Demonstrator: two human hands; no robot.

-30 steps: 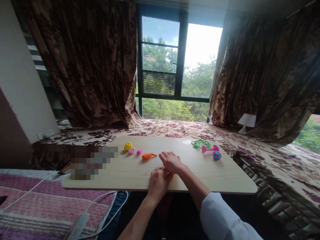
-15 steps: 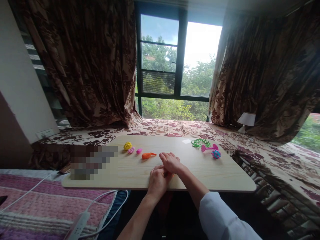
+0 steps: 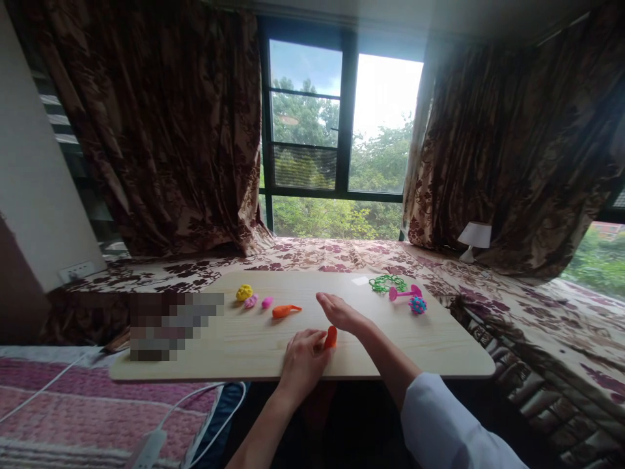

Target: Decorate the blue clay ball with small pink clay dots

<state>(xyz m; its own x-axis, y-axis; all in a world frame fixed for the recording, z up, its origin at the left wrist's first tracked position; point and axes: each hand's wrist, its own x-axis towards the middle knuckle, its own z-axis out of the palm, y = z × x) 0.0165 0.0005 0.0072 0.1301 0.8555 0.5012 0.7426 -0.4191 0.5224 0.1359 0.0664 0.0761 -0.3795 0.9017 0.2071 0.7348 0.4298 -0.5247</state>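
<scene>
My left hand (image 3: pixel 305 355) rests low over the near middle of the table, its fingers closed on a piece of orange modelling clay (image 3: pixel 331 337). The clay stands up past the thumb and fingertips; its lower part is hidden. My right hand (image 3: pixel 344 314) hovers just above and to the right of it, empty, with fingers stretched out flat. Beyond my left hand lies an orange carrot-shaped piece (image 3: pixel 286 311) with a thin tail. Left of that sit a bright pink lump (image 3: pixel 266 303), a paler pink lump (image 3: pixel 250 301) and a yellow lump (image 3: pixel 244 292).
On the pale wooden table (image 3: pixel 390 355), to the right, are a pink dumbbell-shaped toy (image 3: pixel 405 293), a blue and pink knobbly ball (image 3: pixel 417 305), green stringy loops (image 3: pixel 387 283) and a white paper (image 3: pixel 360 281). A power strip (image 3: pixel 149 449) with a cable lies at lower left.
My right hand has lifted off my left hand and the fingers of the two are now apart. The orange clay in my left hand has come into clear view. The camera has shifted slightly.
</scene>
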